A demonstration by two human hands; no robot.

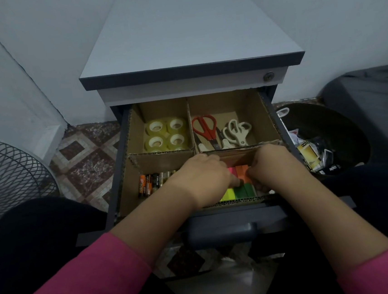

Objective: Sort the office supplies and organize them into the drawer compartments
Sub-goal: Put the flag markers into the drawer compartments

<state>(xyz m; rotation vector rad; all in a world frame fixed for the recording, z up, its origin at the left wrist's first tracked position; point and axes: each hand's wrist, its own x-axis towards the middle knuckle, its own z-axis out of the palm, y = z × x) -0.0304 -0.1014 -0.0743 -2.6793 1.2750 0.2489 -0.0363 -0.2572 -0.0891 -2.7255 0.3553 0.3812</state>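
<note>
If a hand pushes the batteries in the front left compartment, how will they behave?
The batteries are cylinders lying on their sides, so they would probably roll. They look rigid, likely heavy for their size. The cardboard divider and the compartment's other walls should stop them.

Your view is dim, bluish, evenly lit; no glare. Wide-angle lens bends the wall (15,69) and edges. Drawer (268,116) interior shadowed but readable. Corners darken; sleeves (95,286) slightly soft.

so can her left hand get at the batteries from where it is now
Probably yes: the left hand sits just right of the batteries in the drawer's open front compartment, with nothing covering them, though it is busy with the sticky notes.
</note>
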